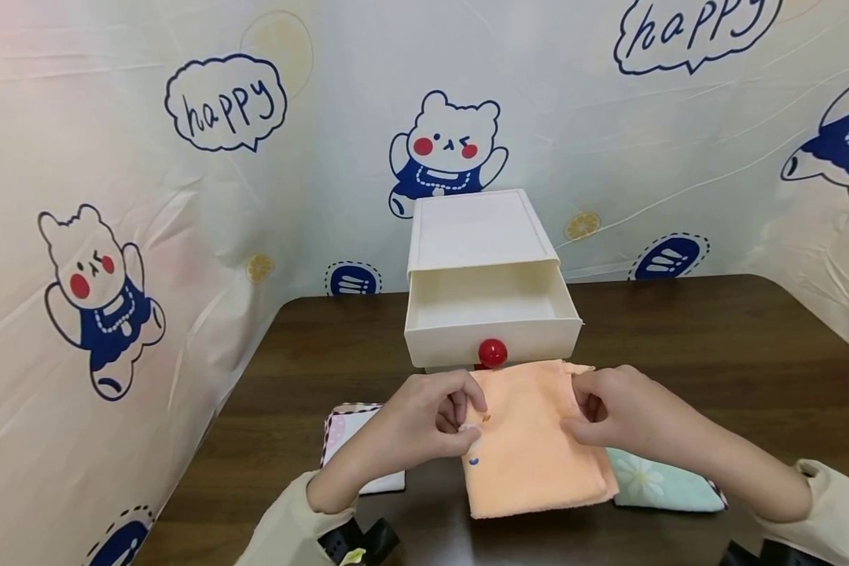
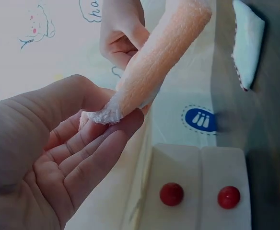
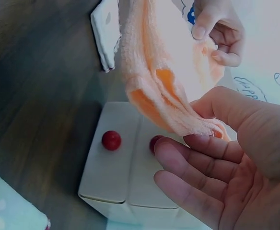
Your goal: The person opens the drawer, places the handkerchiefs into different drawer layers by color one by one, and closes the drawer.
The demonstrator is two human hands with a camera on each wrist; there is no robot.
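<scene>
A folded orange towel (image 1: 531, 440) is held up in front of the drawer box, its layered edge showing in the right wrist view. My left hand (image 1: 435, 417) pinches its left side between thumb and fingers. On the opposite side, my right hand (image 1: 615, 409) pinches the towel's upper right edge, thumb toward me. Behind the towel stands a white two-drawer box (image 1: 481, 232) with its upper drawer (image 1: 442, 342) pulled out. The red knob (image 1: 493, 353) of that drawer shows just above the towel; the lower drawer is mostly hidden in the head view.
A folded white and pink towel (image 1: 371, 432) with a checked edge lies at left, partly behind my left arm. At right, a folded mint-green towel (image 1: 661, 481) with a flower lies under my right forearm. A printed curtain (image 1: 325, 181) hangs behind the brown table (image 1: 311, 338).
</scene>
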